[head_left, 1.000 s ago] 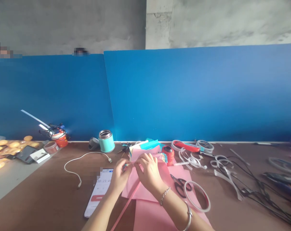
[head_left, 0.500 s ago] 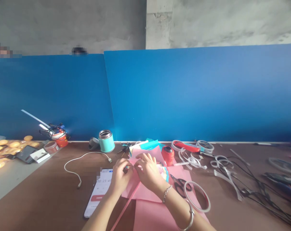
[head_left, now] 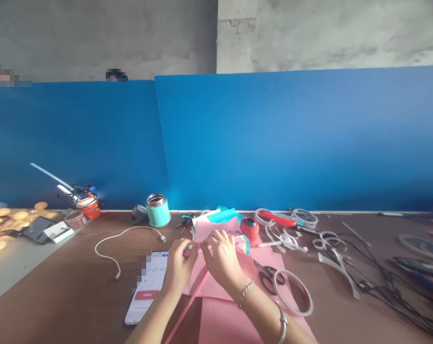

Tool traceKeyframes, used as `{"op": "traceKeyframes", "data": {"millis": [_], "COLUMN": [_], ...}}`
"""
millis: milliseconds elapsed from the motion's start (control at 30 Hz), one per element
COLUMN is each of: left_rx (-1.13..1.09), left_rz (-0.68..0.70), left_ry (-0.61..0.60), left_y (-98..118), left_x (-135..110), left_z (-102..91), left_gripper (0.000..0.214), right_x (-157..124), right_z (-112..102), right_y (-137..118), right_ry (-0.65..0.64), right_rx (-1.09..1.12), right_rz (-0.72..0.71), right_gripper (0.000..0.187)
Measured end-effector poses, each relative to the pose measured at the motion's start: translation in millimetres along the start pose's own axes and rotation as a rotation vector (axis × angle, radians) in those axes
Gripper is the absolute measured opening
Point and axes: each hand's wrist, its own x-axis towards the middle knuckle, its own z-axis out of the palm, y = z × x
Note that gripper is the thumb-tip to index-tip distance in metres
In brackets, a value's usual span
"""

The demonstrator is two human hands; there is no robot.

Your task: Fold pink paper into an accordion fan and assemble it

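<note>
My left hand (head_left: pixel 180 263) is closed, thumb and fingers pinched on one end of a coloured paper piece (head_left: pixel 244 244). That piece has pink, yellow and blue bands and reaches out behind my right hand (head_left: pixel 220 253). My right hand is closed too, its fingertips pinched close to my left ones. Fingers hide the middle of the piece. A narrow pink paper strip (head_left: pixel 188 308) slants below the hands toward the near edge. Pink paper sheets (head_left: pixel 221 317) lie underneath. Black scissors (head_left: pixel 268 277) and a white tape roll (head_left: pixel 308 291) are right of my right wrist.
Left of my left hand lies a phone (head_left: pixel 145 291) showing a timer. A white cable (head_left: pixel 118 234) and a turquoise metal jar (head_left: pixel 158 210) stand farther back. A red container (head_left: pixel 250 231), curled white strips (head_left: pixel 286 239) and black cables (head_left: pixel 381 286) occupy the right; a blue partition (head_left: pixel 291 138) rises behind.
The banded paper piece has turned slightly, showing more of its rounded end behind my right hand. My hands have shifted only a little and stay pinched together.
</note>
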Motion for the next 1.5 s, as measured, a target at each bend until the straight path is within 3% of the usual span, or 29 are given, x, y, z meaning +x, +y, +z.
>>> {"op": "traceKeyframes", "data": {"millis": [433, 900, 1500], "left_rx": [0.023, 0.099, 0.064], "left_rz": [0.069, 0.147, 0.137], "left_ry": [0.061, 0.108, 0.119], "left_y": [12, 12, 7], "left_x": [-5, -8, -10], "left_z": [3.7, 6.2, 9.0], "left_gripper": [0.017, 0.015, 0.013], "right_x": [0, 2, 2], "right_z": [0, -2, -3], "right_y": [-1, -1, -2], "right_ry": [0.028, 0.015, 0.019], "right_rx": [0.015, 0.026, 0.084], "right_rz": [0.024, 0.000, 0.005], "right_gripper": [0.019, 0.020, 0.024]}}
